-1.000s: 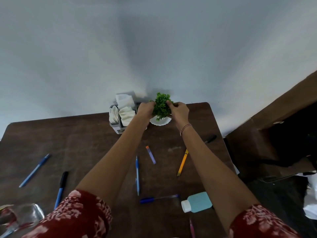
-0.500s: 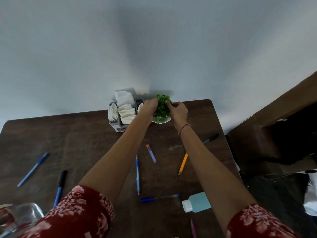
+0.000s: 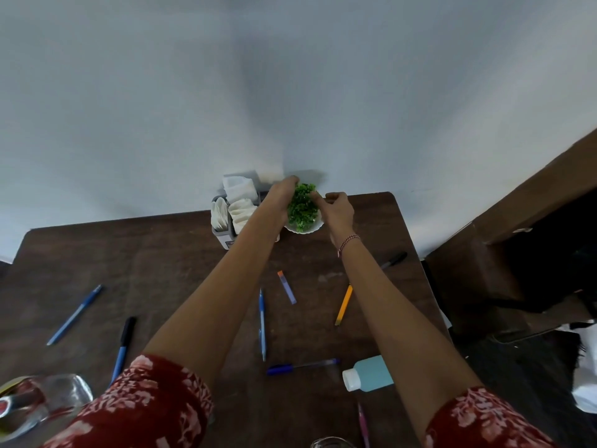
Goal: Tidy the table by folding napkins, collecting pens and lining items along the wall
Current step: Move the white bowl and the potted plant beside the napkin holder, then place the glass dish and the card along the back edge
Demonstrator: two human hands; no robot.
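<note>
Up at the far edge of the dark wooden table [image 3: 155, 253], close to the pale wall [image 3: 161, 108], both hands clasp a small potted plant [image 3: 302, 208]. The left hand [image 3: 282, 194] curls round the green foliage from the left and far side, and the right hand [image 3: 336, 210] curls its fingers into the leaves from the right. Its white pot [image 3: 303, 228] stands just beside a grey napkin holder [image 3: 223, 232] packed with white napkins [image 3: 240, 192]; the holder's front label is too small to read. Nearer lie scattered a blue pen [image 3: 75, 314], a second blue pen [image 3: 262, 323], an orange pen [image 3: 343, 304], a black marker [image 3: 394, 260] and a light blue bottle [image 3: 368, 373] whose side shows no legible writing.
</note>
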